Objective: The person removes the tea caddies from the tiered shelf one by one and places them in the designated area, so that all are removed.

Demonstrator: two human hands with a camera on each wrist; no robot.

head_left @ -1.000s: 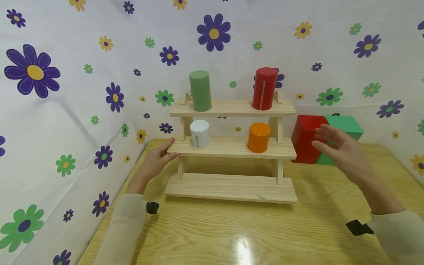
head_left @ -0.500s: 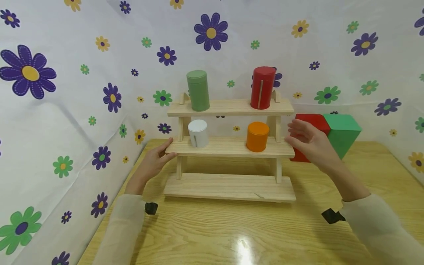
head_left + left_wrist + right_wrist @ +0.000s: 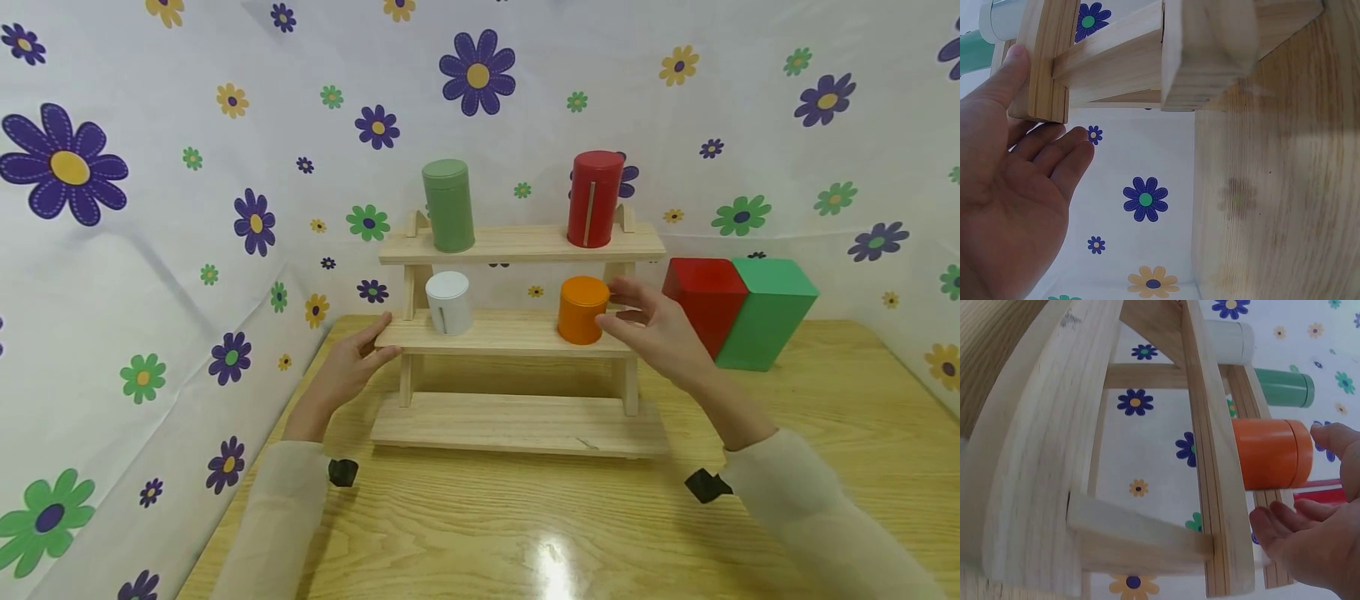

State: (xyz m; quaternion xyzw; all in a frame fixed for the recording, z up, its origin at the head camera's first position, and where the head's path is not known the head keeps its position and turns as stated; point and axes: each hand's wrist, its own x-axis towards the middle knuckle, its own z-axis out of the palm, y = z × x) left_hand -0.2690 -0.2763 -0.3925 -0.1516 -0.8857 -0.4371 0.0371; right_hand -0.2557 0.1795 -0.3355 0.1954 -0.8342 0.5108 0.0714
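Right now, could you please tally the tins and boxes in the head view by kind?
Tall tins: 2 (green tin, red tin)
Short tins: 2 (white tin, orange tin)
Boxes: 2 (red box, green box)
Total: 6

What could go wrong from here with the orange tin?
1. Nudge: the right hand is right beside the orange tin, which stands near the front edge of the middle shelf; a bump might send it off.
2. Shelf shift: the left hand grips that shelf's end, so a tug could unsettle the white tin too.
3. Snag: lifting steeply might catch the top shelf and jolt the red tin.
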